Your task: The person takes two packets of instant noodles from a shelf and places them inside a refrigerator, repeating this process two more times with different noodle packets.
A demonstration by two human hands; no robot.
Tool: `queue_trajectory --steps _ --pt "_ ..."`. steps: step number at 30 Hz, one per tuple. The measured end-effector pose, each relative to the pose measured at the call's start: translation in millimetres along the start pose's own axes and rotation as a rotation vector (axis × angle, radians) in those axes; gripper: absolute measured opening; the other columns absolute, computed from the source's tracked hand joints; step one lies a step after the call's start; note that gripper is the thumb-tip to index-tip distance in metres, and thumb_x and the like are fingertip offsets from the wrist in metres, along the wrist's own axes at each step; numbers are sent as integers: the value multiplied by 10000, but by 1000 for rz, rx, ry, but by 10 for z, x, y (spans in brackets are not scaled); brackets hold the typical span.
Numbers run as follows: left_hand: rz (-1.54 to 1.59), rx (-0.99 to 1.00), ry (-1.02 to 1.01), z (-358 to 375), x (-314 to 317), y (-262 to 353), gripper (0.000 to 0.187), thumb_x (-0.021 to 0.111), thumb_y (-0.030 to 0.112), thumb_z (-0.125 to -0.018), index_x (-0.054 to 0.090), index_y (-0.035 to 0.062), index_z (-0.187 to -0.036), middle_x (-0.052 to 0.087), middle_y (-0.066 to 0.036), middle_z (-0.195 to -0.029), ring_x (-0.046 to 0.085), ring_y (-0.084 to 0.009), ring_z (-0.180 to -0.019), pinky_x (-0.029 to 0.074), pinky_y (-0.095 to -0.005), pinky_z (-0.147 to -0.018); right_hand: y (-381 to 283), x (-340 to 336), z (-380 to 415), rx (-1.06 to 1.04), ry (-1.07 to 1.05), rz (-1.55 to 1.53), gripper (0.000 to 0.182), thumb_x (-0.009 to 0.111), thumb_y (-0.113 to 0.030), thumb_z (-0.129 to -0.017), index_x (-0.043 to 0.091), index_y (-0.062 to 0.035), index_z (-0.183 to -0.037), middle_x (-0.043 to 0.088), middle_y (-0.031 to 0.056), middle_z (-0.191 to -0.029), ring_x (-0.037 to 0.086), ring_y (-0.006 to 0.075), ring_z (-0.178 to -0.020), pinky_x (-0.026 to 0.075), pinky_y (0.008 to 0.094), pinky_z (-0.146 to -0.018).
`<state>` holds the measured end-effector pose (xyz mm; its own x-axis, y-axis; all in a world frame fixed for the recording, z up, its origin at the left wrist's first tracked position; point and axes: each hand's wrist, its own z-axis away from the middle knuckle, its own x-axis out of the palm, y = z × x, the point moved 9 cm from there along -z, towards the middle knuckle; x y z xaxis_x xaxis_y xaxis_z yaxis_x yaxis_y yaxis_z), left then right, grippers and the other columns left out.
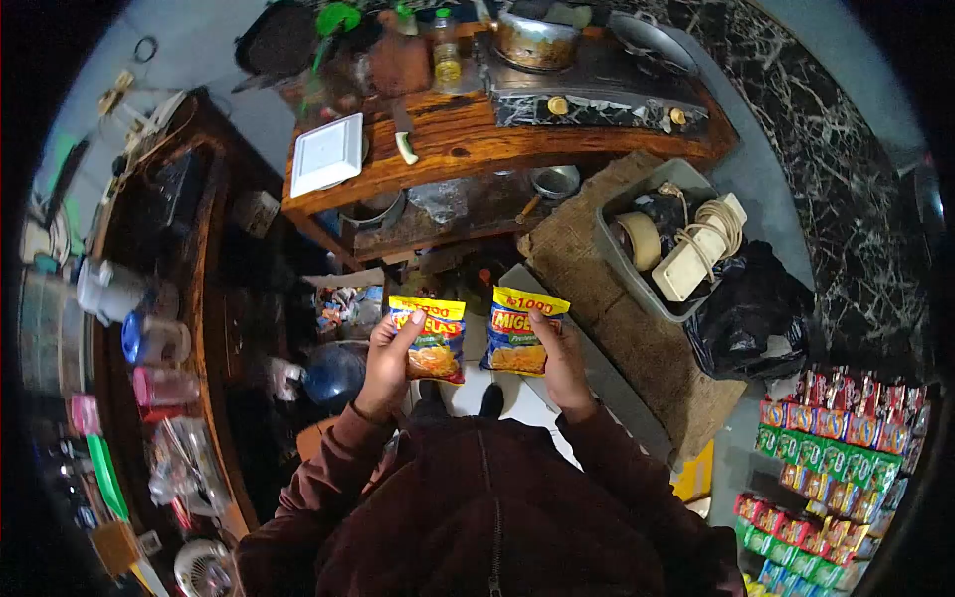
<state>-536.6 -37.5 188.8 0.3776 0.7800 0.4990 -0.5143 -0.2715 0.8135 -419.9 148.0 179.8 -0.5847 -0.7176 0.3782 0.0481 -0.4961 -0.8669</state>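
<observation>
Two small snack packets, yellow at the top and blue below, are held up side by side at the middle of the head view. My left hand (pixel 388 363) grips the left packet (pixel 435 343), its thumb across the front. Around the right edge of the other packet (pixel 512 343) my right hand (pixel 565 368) is closed, thumb on its front. Both packets are upright, with a gap between them. Part of the lettering on each is covered by a thumb.
A wooden counter (pixel 448 149) ahead bears a white tray (pixel 326 154), a knife (pixel 404 144) and a stove (pixel 597 109) with a pot. A grey bin (pixel 637 264) with a power strip stands right. Sachets (pixel 836 453) hang lower right; wooden shelves (pixel 204 328) stand left.
</observation>
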Motion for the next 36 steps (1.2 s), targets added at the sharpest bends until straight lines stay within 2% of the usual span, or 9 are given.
queue_trajectory --steps 11,12,17,19,20,25,31,34,36 --pt "-161 -273 -223 -984 118 149 261 633 289 -948 623 37 -1014 690 -61 -919 681 -140 -770 571 -316 -683 -32 -79 -164 -192 304 1 282 618 -254 -964 676 8 -1050 695 53 -958 635 103 -844 503 255 -769" --pt "-167 -288 -254 -1074 109 164 261 633 289 -948 623 37 -1014 690 -61 -919 681 -140 -770 571 -316 -683 -163 -34 -169 -340 325 198 263 607 -230 -972 692 18 -996 703 43 -908 630 88 -822 496 253 -733" --pt "-314 -391 -376 -1305 169 141 299 649 312 -934 614 34 -1039 688 -62 -919 685 -140 -780 573 -311 -690 65 -156 -308 -301 438 457 300 606 -230 -974 684 60 -974 709 39 -866 628 78 -788 494 241 -724" --pt "-319 -417 -396 -1352 175 52 300 646 308 -935 612 36 -1057 687 -62 -918 688 -142 -783 576 -312 -692 -98 -45 -291 -444 469 730 267 624 -230 -958 700 24 -985 719 94 -937 658 127 -838 505 271 -757" --pt "-299 -430 -409 -1339 195 32 296 646 307 -934 613 37 -1052 686 -63 -918 689 -145 -785 577 -316 -693 -242 9 -167 -563 602 1024 236 648 -251 -930 720 -33 -986 695 137 -1084 667 229 -957 497 342 -845" --pt "-274 -470 -479 -1196 393 -13 281 645 303 -933 615 41 -1030 683 -61 -919 691 -148 -789 583 -323 -702 -237 24 -92 -473 614 1213 265 653 -303 -901 718 -79 -1026 636 118 -1226 574 318 -1134 380 390 -1006" --pt "-206 -383 -338 -1155 275 -265 232 622 261 -952 617 38 -1016 673 -45 -915 680 -142 -776 565 -307 -689 -154 -103 -130 -480 452 1060 292 633 -297 -910 688 -87 -1105 599 109 -1297 516 293 -1219 317 388 -1053" --pt "-110 12 -94 -1216 -80 -233 250 633 269 -949 615 23 -985 661 -31 -878 642 -111 -756 523 -270 -694 -44 -113 -92 -504 470 1106 311 625 -307 -915 674 -94 -1137 604 107 -1289 520 284 -1214 296 400 -1061" --pt "-70 -12 -32 -1085 -166 -213 253 633 270 -948 615 20 -980 661 -32 -880 640 -108 -769 520 -268 -696 -107 -83 -84 -563 539 1090 329 614 -324 -920 662 -105 -1162 623 104 -1258 545 269 -1181 271 417 -1067"
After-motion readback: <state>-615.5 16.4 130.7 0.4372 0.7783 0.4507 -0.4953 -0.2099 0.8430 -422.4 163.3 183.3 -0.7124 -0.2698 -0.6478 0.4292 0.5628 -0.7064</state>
